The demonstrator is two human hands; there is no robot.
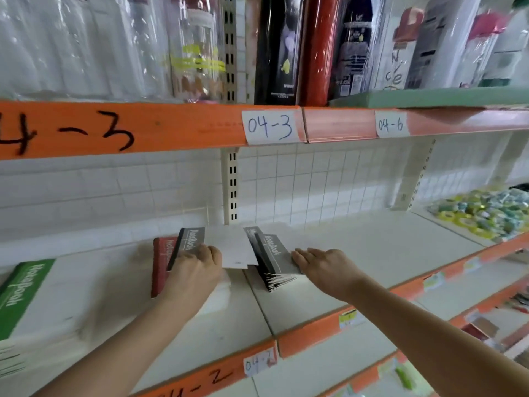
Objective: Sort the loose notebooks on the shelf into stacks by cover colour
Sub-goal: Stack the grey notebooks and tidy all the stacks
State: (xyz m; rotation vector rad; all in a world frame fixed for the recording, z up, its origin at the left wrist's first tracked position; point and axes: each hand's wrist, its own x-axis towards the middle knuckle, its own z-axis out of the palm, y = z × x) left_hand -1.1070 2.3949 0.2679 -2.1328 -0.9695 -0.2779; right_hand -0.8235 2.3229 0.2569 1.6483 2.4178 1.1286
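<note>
Head view: we're mid-sort, roughly halfway by our read. Green notebooks (20, 293) already sit as a stack at the far left of the shelf (357, 253), well apart from the rest. Red stack (161, 265) stands left of centre, with a grey notebook (190, 239) lying across its right side. Our left hand (194, 270) rests on that grey one, fingers bent over its near edge; we read it as gripping, but contact is partly hidden. Right of it, a white sheet or cover (232, 247), then a fanned pile of grey/black notebooks (272, 259). Our right hand (320, 265) lies flat, fingers straight, pressed against that pile's right side, holding nothing.

Left to do, in our judgement: move the grey notebook off the red stack onto the grey pile, square up the fanned pile, and place the white item. Tape rolls (481, 213) at far right are unrelated.
</note>
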